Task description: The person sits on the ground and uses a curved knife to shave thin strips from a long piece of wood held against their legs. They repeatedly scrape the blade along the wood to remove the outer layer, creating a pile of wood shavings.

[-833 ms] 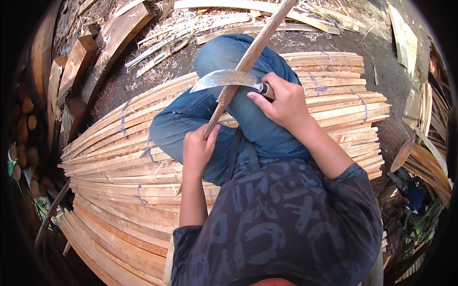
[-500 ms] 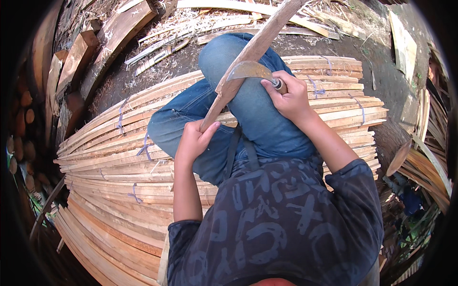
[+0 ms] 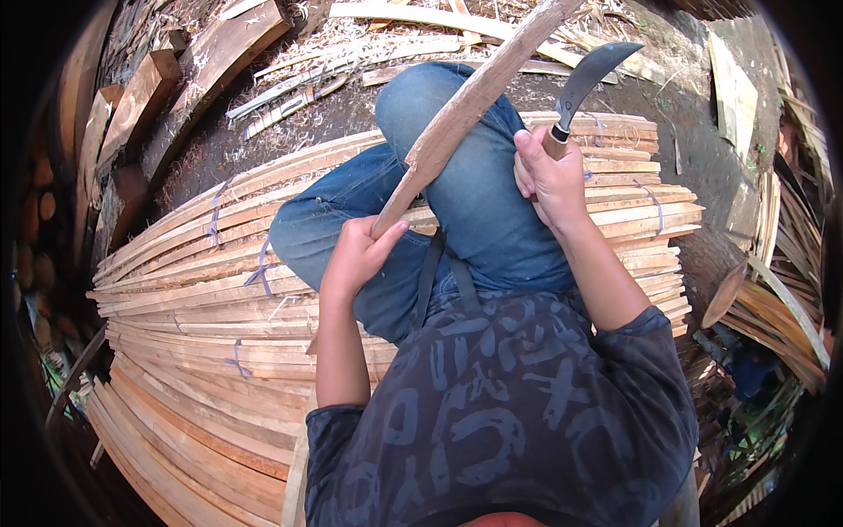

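A long, rough wooden stick (image 3: pixel 483 92) slants up and away to the right across my lap. My left hand (image 3: pixel 360 255) is wrapped round its narrower near end, where a step in the wood marks the start of the wider part. In my right hand (image 3: pixel 555 176) is a curved sickle knife (image 3: pixel 590 86), gripped by its short wooden handle. The dark blade points up and to the right, apart from the stick. Beneath the stick are my knees in blue jeans (image 3: pixel 479 193).
Bundles of thin wooden slats (image 3: pixel 219 290), tied with purple string, lie under and around me. Thick timber beams (image 3: pixel 211 79) rest at the far left. Wood strips and shavings (image 3: pixel 351 57) litter the ground ahead. A cut log (image 3: pixel 725 294) and piled strips are at the right.
My right hand has lifted the sickle knife off the stick and turned its blade from pointing left to pointing up and right. The left hand keeps its hold on the stick.
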{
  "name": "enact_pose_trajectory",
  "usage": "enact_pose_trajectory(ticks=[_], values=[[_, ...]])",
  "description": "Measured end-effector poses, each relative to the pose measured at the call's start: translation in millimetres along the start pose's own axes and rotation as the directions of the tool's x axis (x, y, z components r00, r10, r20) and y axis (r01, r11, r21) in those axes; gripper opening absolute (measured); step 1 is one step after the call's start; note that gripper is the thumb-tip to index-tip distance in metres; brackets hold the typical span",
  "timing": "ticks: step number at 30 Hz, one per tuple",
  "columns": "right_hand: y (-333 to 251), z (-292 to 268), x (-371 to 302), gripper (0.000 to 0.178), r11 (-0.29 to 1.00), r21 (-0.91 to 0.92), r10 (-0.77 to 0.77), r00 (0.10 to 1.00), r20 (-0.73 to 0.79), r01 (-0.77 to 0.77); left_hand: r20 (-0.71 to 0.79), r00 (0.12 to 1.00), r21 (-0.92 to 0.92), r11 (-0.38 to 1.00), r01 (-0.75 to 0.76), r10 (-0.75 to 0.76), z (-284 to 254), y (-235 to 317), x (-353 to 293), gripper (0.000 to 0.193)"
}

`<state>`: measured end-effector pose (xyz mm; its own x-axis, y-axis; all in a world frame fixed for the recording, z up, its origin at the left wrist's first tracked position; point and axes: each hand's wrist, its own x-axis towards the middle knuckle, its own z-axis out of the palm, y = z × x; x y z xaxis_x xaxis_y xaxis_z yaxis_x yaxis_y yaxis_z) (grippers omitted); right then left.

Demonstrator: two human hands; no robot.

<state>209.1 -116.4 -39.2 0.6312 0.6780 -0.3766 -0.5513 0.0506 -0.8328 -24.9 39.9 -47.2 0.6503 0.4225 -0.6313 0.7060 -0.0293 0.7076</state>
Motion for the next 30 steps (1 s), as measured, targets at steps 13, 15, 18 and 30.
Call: enact_pose_trajectory(ticks=[13,15,18,30], values=[[-16,43,-14,0.063,0.66,0.413,-0.066,0.499,0.864,-0.628,0.0,1.0,0.005,1.0,0.004,-0.004,0,2,1,0.043],[-14,43,-15,0.063,0.644,0.425,-0.067,0.507,0.859,-0.636,-0.002,1.0,0.018,1.0,0.002,-0.002,1,0,1,0.043],[-12,42,-14,0.063,0.603,0.447,-0.069,0.515,0.854,-0.661,0.001,1.0,-0.008,1.0,-0.001,0.001,0,2,0,0.043],[-2,42,-13,0.067,0.568,0.483,-0.243,0.425,0.872,-0.666,-0.065,0.995,0.124,0.99,-0.061,0.07,4,12,-4,0.041]])
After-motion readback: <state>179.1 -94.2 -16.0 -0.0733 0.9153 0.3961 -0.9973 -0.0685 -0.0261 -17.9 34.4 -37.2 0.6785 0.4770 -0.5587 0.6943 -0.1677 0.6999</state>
